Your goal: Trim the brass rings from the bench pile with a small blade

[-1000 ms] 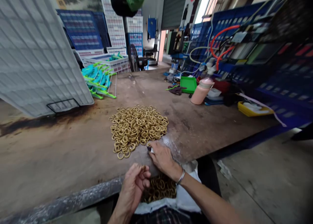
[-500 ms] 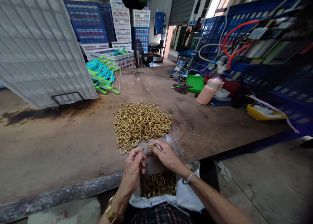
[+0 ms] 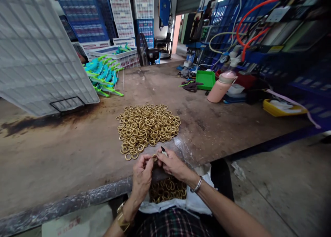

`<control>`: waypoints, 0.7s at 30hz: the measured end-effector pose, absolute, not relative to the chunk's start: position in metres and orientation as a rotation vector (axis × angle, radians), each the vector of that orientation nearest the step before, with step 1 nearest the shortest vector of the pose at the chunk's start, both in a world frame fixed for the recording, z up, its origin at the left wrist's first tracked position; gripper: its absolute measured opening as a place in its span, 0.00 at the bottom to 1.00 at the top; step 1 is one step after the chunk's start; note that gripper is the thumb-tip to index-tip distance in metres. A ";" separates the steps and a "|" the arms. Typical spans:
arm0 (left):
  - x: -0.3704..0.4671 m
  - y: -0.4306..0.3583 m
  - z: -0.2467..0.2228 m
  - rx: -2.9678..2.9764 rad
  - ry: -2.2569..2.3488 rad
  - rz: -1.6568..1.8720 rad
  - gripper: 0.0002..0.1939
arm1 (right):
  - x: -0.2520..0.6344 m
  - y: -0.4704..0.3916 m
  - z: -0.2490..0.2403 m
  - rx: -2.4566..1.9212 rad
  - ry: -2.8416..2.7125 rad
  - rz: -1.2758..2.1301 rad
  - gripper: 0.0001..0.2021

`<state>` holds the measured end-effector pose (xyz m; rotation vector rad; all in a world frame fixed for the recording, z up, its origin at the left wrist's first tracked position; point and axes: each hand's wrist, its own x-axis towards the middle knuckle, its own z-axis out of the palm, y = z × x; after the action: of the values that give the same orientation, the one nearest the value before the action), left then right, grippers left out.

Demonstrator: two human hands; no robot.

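My left hand (image 3: pixel 142 174) pinches a gold-coloured ring (image 3: pixel 154 157) at the table's front edge. My right hand (image 3: pixel 174 165) is closed around a small knife (image 3: pixel 164 152), whose dark blade tip points up and away. Its fingertips meet the same ring, so the two hands almost touch. Just beyond them a heap of gold-coloured rings (image 3: pixel 149 126) lies on the brown table (image 3: pixel 85 140). Below my hands, on my lap, an open white bag (image 3: pixel 155 206) holds many more rings (image 3: pixel 169 190).
A large white crate (image 3: pixel 43 54) stands tilted at left, beside turquoise and green plastic parts (image 3: pixel 106 75). Towards the right are a green tray (image 3: pixel 205 80), a pink bottle (image 3: pixel 219 90) and a yellow tray (image 3: pixel 281 107). A black fan (image 3: pixel 143 50) and stacked crates stand behind the table.
My right hand has moved left to my left hand, bringing the ring between both hands' fingers. The knife blade now shows upright. The whole view has shifted slightly.
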<state>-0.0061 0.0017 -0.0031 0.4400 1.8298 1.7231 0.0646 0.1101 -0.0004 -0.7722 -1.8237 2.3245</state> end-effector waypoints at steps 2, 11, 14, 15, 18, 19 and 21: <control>-0.006 0.002 -0.004 0.505 1.883 1.691 0.10 | 0.064 0.109 -0.002 -0.795 -1.739 2.381 0.15; -0.004 0.000 -0.008 0.584 1.902 1.676 0.10 | 0.061 0.114 -0.001 -0.768 -2.008 1.976 0.09; -0.004 -0.001 -0.011 0.545 1.877 1.678 0.11 | 0.060 0.115 0.008 -0.726 -2.104 1.803 0.07; -0.005 -0.001 -0.012 0.538 1.874 1.683 0.12 | 0.060 0.114 0.011 -0.716 -2.126 1.768 0.06; -0.005 -0.003 -0.013 0.565 1.913 1.720 0.12 | 0.059 0.113 0.016 -0.701 -2.145 1.744 0.07; -0.005 -0.003 -0.013 0.589 1.937 1.733 0.11 | 0.058 0.112 0.016 -0.698 -2.137 1.762 0.07; -0.006 -0.004 -0.011 0.646 1.983 1.750 0.10 | 0.058 0.110 0.015 -0.700 -2.094 1.836 0.08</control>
<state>-0.0058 -0.0044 -0.0113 0.6455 1.9830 1.7500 0.0580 0.1100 0.0148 -0.7000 -2.0935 1.8360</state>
